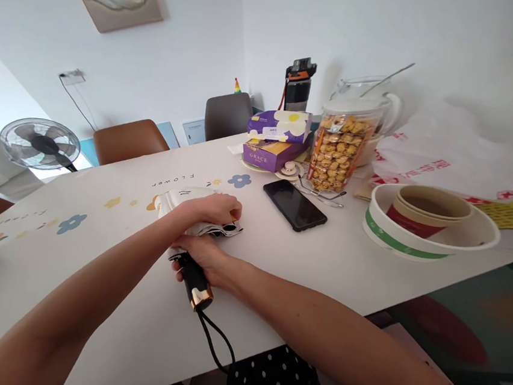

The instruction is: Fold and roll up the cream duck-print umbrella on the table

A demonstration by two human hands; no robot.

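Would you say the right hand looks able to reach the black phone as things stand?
Probably yes: the phone lies uncovered on the table, and the way looks free, though the right hand would first need to release the umbrella.

Soft light from the left faintly shadows the wall [470,49].

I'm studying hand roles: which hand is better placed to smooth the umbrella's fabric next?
Probably the left hand: it's at the white fabric, while the right hand grips the black handle.
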